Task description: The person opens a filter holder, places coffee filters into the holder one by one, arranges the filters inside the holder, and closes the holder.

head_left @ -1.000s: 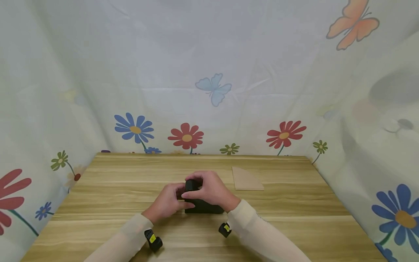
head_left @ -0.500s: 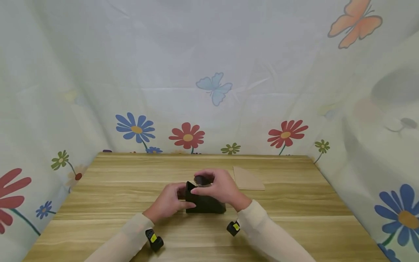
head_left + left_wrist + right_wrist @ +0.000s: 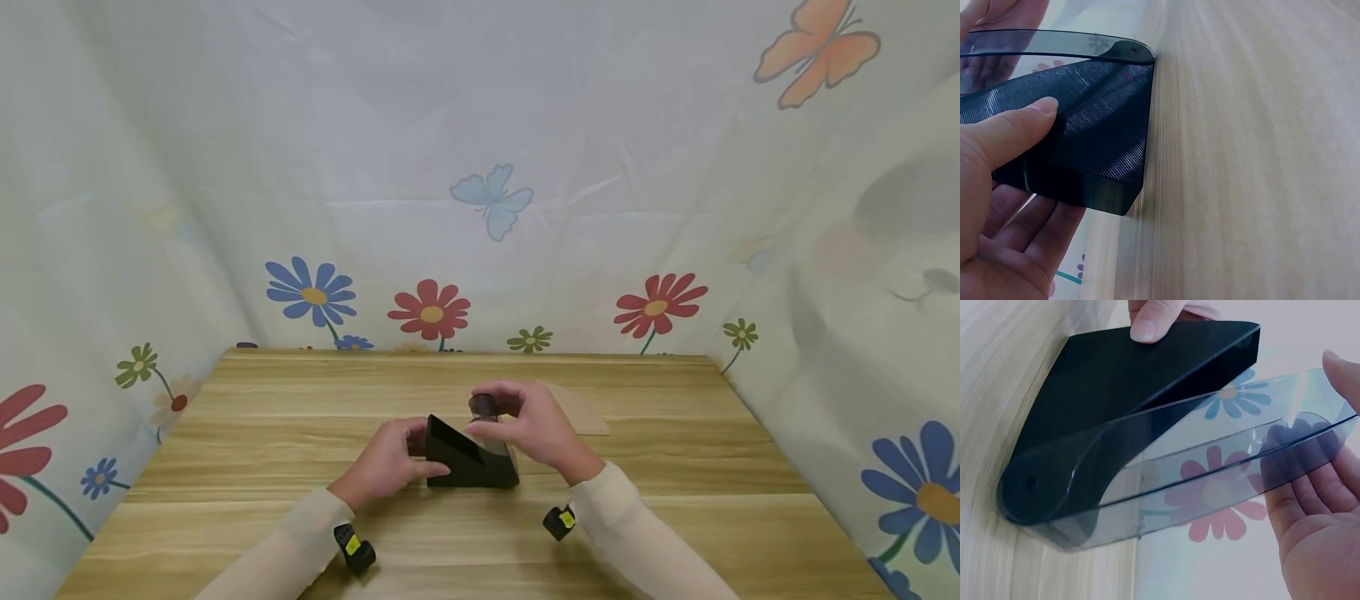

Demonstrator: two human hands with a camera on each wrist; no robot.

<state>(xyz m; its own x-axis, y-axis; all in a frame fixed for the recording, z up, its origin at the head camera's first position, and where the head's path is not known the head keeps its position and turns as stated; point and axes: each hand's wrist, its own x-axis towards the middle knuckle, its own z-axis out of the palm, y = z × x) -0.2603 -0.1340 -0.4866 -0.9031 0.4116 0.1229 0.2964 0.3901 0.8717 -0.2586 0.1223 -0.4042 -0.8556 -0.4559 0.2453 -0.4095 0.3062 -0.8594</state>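
1. Far left from where I'm standing: a cream sleeve (image 3: pixel 262 546), and next to it a little black wrist camera (image 3: pixel 356 554) with a yellow sticker, nearer the person than the left fingers.
2. Then the left hand (image 3: pixel 382 462). Its fingers have hold of the tall end of a black box (image 3: pixel 468 467), thumb on the near side and the rest round the far side.
3. The box itself sits between the two sets of fingers, on a wood-grain desk (image 3: pixel 300 433). It's wedge-shaped, tall by the left fingers and sloping down toward the right, ribbed on the side under the left thumb.
4. Next up, a smoky see-through lid (image 3: pixel 1172 444). It overlaps the box's low end at a round spot and tilts up from there to the right fingers, with a clear gap between it and the slope. You can see printed flowers through it.
5. Right hand (image 3: pixel 536 425): fingers pinching the raised end of that lid, thumb on one side, the others showing through the plastic.
6. Another wrist camera (image 3: pixel 558 522), nearer the person than the right fingers.
7. Last, a flat tan piece (image 3: pixel 585 412) with a curved edge, lying just beyond the right fingers, partly hidden by that hand.
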